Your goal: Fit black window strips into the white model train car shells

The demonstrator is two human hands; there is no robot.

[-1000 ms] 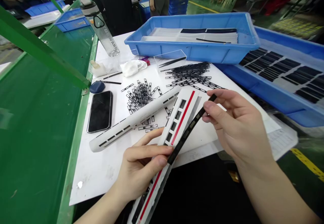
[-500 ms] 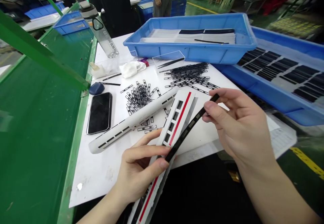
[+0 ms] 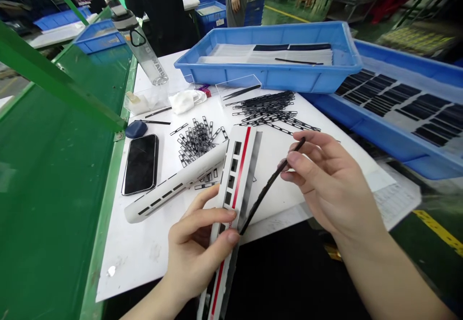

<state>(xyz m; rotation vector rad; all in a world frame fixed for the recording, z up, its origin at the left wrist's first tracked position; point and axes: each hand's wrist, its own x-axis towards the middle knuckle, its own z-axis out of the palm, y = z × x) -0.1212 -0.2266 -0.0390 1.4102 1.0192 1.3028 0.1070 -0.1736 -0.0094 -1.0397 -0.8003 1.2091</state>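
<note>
My left hand (image 3: 197, 247) is closed around a long white model train shell (image 3: 235, 165) with a red stripe and a row of window openings. It holds the shell tilted up over the table edge. My right hand (image 3: 325, 180) pinches the upper end of a thin black window strip (image 3: 265, 194). The strip slants down to the shell, and its lower end sits beside my left fingertips. A second white train shell (image 3: 173, 185) lies on the white table sheet (image 3: 144, 247) behind the held one.
Piles of small black window pieces (image 3: 197, 139) and long black strips (image 3: 269, 110) lie on the sheet. A phone (image 3: 140, 163), a water bottle (image 3: 139, 40), tweezers (image 3: 240, 91) and a cloth (image 3: 186, 100) are there too. Blue trays (image 3: 275, 76) (image 3: 398, 132) stand behind and right. A green conveyor (image 3: 54, 175) runs left. People stand farther back.
The shell in my left hand has swung to a steeper angle. The black strip has turned nearly edge-on and my right hand has shifted slightly left.
</note>
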